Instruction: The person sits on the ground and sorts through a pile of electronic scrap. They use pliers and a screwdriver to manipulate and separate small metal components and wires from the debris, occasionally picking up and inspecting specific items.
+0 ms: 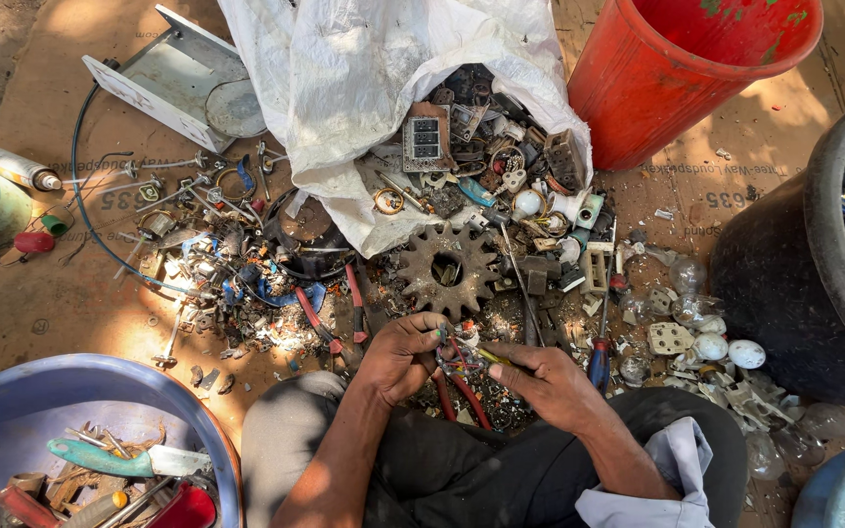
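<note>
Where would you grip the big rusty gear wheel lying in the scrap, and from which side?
Grip the gear wheel from above, fingers hooked through its open centre hole or across the toothed rim. It lies flat, with scrap crowding its sides, so probably only the top is free.

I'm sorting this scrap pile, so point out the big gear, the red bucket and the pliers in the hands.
Gear (421,266): head view, on its toothed body left of the hub.
Red bucket (657,83): head view, on its outer wall.
Pliers (469,393): head view, on a red handle.

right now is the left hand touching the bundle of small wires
Touching. The head view shows the left hand with its fingertips closed on the bundle of small wires, no gap between them.
</note>
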